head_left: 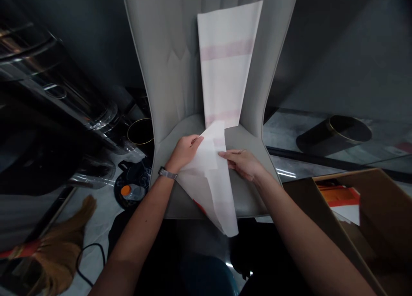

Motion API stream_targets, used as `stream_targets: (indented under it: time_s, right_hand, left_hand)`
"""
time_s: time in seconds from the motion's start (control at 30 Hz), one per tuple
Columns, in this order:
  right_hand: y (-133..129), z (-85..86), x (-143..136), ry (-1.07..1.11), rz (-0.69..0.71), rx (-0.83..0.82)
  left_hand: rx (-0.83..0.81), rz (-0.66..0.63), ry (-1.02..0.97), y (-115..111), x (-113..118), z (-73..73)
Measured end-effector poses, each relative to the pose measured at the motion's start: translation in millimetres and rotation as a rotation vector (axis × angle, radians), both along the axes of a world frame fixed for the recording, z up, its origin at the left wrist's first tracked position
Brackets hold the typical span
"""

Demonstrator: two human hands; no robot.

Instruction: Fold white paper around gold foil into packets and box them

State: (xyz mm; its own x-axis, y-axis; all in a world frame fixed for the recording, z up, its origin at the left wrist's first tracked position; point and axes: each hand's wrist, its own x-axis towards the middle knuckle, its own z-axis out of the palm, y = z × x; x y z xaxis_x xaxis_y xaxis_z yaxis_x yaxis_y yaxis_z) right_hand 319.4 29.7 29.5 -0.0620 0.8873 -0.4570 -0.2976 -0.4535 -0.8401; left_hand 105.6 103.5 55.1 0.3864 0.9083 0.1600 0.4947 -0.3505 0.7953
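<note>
Over the seat of a grey chair (180,90), a white sheet of paper (222,201) is held between my hands, partly folded over itself, with a bit of red at its lower left edge. My left hand (186,150), below a wristwatch (168,173), pinches the sheet's upper left side. My right hand (242,162) grips its right edge between thumb and fingers. Behind it, a long folded white paper (227,77) with faint pinkish bands leans upright against the chair's backrest.
To the right is an open cardboard box (383,201) with orange and white papers (343,199) inside. A bottle with an orange cap (131,191) and a straw broom (61,253) lie at left. Dark bins stand at left (140,131) and right (331,135).
</note>
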Motion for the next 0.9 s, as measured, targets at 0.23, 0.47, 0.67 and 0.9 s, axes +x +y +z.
stream_targets:
  time_s: [0.23, 0.47, 0.67, 0.9]
  right_hand:
    - [-8.6, -1.2, 2.4, -0.028, 0.085, -0.073]
    - [-6.1, -5.7, 1.4, -0.098, 0.064, -0.132]
    - [-3.2, -11.2, -1.4, -0.133, 0.042, -0.077]
    - [-0.1, -15.4, -2.6, -0.202, -0.022, -0.064]
  left_hand:
    - [0.021, 0.145, 0.030, 11.1, -4.0, -12.1]
    - [0.258, 0.302, 0.071, 0.6, -5.3, 8.7]
    - [0.425, -0.167, 0.441, -110.1, -5.0, 20.0]
    - [0.457, -0.513, 0.666, -145.9, -32.4, -20.7]
